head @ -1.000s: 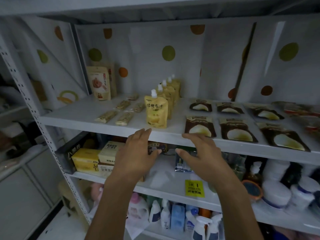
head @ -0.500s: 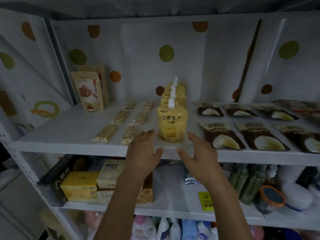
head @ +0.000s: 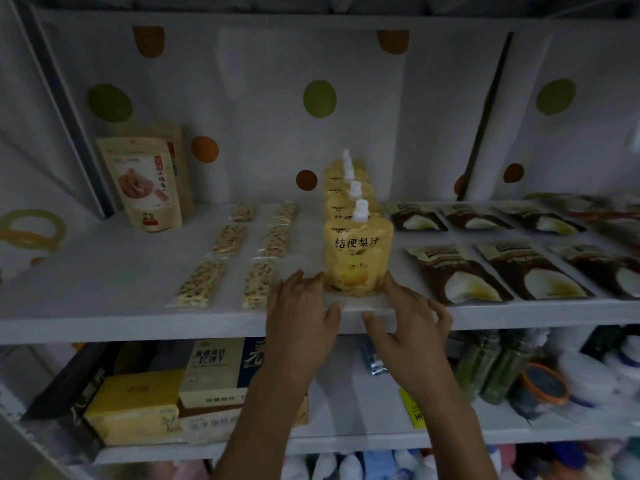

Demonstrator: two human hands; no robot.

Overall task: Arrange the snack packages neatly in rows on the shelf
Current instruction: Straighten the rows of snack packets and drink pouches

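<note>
1. While both hands flank it, the front yellow spout pouch (head: pixel 358 258) stands upright near the front edge of the upper shelf (head: pixel 138 322), with its white cap on top and its black printed characters facing out.
2. The left hand (head: pixel 301 306) rests on the shelf at the pouch's lower left corner. Its fingers are straight and relaxed and grip nothing, and its thumb lies over the shelf lip.
3. The right hand (head: pixel 408 317) mirrors it at the lower right corner. Its index finger is stretched toward the pouch, its outer fingers are loosely bent, and it holds nothing.
4. Whether any fingertip actually touches the pouch cannot be told.
5. Behind the front pouch, a file of yellow pouches (head: pixel 346 188) runs straight back toward the dotted back wall (head: pixel 318 98).
6. To the left of that file, clear-wrapped nut bars (head: pixel 230 239) lie flat in two columns of three.
7. A beige stand-up bag (head: pixel 149 183) stands at the back left — well apart from the bars.
8. To the right of the file, dark brown flat pouches (head: pixel 460 271) lie side by side in two rows.
9. On the lower shelf are yellow boxes (head: pixel 135 410) on the left and green bottles (head: pixel 491 365) on the right.
</note>
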